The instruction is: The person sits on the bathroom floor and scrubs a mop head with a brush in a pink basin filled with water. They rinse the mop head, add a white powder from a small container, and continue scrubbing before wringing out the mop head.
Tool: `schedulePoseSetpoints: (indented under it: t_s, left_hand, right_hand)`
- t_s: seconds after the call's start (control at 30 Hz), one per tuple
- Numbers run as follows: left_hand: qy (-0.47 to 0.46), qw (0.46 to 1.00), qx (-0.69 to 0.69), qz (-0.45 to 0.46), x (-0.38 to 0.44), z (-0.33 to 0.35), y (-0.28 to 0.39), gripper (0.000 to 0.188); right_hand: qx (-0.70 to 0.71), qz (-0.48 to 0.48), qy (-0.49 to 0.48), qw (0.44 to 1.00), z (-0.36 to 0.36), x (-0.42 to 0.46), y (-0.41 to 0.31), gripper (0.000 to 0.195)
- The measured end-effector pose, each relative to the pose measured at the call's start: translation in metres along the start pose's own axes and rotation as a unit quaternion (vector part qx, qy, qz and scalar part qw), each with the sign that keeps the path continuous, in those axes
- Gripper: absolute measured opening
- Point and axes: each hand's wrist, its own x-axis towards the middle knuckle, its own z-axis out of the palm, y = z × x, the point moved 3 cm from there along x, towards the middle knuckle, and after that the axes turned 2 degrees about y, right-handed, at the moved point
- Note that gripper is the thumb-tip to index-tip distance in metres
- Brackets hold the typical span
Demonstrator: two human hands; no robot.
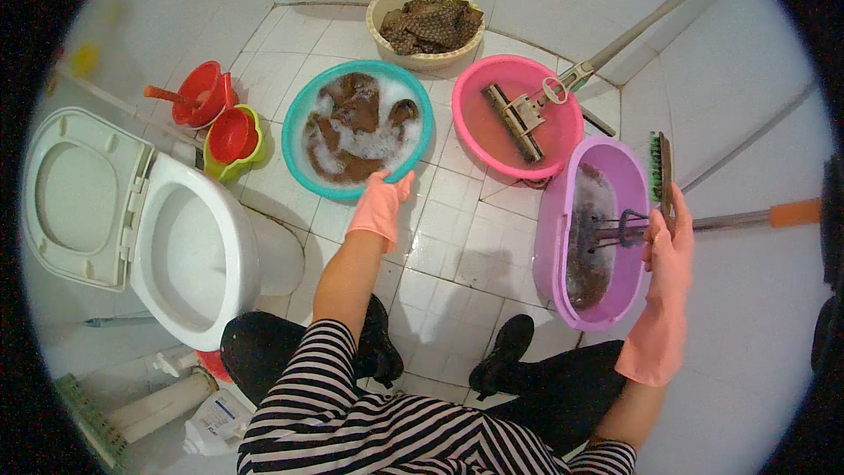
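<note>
Both my hands wear pink rubber gloves. My left hand (382, 206) grips the near rim of a teal plastic basin (291, 157), in which brown cloth (356, 105) lies in sudsy water. At the right, my right hand (669, 247) holds a scrubbing brush (662, 168) with green bristles, raised beside the wall. Below and left of that hand stands a purple oblong bucket (552, 264) with dark, foamy water and the lower end of a mop (613, 233) in it. The orange part of the mop's handle points right.
A pink basin (465, 135) holds reddish water and a squeeze-mop head (513, 122). Behind is a cream basin (425, 63) with dark patterned cloth. Red scoops (231, 135) and a green bowl (227, 170) stand near the toilet (247, 264). A white bottle (214, 422) lies lower left.
</note>
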Motion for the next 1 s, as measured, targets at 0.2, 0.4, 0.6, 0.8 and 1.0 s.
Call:
schedulePoseSetpoints:
  t_s: [0.2,0.4,0.6,0.8,1.0]
  left_hand:
    - [0.087,0.993,-0.038,0.065,-0.008,0.035,0.067,0.052]
    - [0.073,0.978,0.008,0.194,0.007,0.055,0.060,0.057]
    - [0.107,0.922,0.373,0.008,0.052,0.126,-0.130,0.062]
    - [0.022,0.945,0.325,0.031,0.147,0.115,-0.141,0.035]
    - [0.070,0.905,0.394,0.147,0.111,0.124,-0.159,0.031]
  right_hand:
    - [-0.034,-0.062,-0.009,0.997,-0.009,0.011,0.021,0.055]
    - [-0.009,-0.021,-0.011,1.000,0.000,0.004,0.000,0.055]
    - [-0.034,-0.029,-0.020,0.999,0.001,-0.004,-0.001,0.056]
    - [-0.019,-0.047,-0.050,0.997,0.010,-0.009,-0.012,0.057]
    - [-0.060,-0.066,0.001,0.996,-0.014,-0.007,-0.012,0.057]
